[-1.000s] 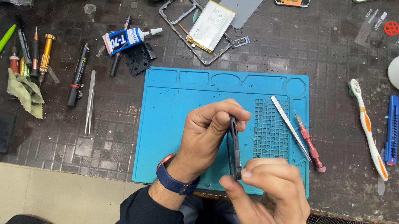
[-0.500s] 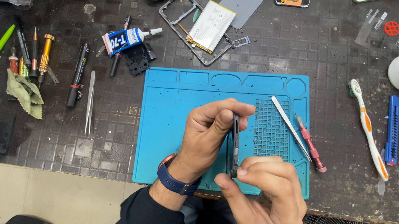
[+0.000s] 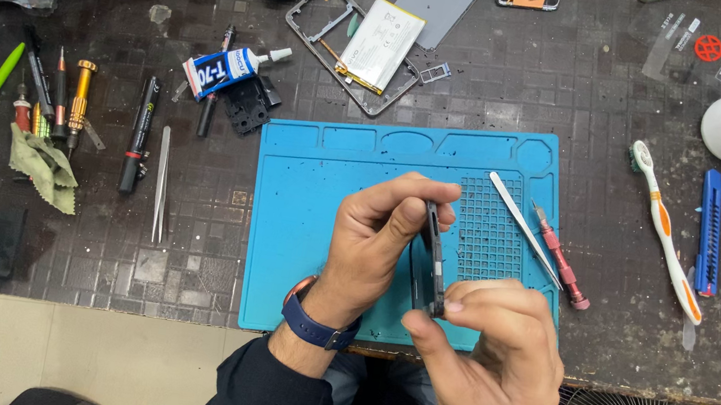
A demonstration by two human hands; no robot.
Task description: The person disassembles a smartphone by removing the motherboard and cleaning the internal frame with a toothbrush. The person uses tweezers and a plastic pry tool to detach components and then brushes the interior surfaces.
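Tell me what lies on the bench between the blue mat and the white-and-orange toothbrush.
In the head view, only a red-handled screwdriver lies between the blue mat and the toothbrush, its handle end overhanging the mat's right edge.

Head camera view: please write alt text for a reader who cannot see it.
Both hands, left hand and right hand, hold a thin dark phone part edge-on above a blue work mat. Tweezers and a red screwdriver lie on the mat's right side; an opened phone frame with battery lies beyond.
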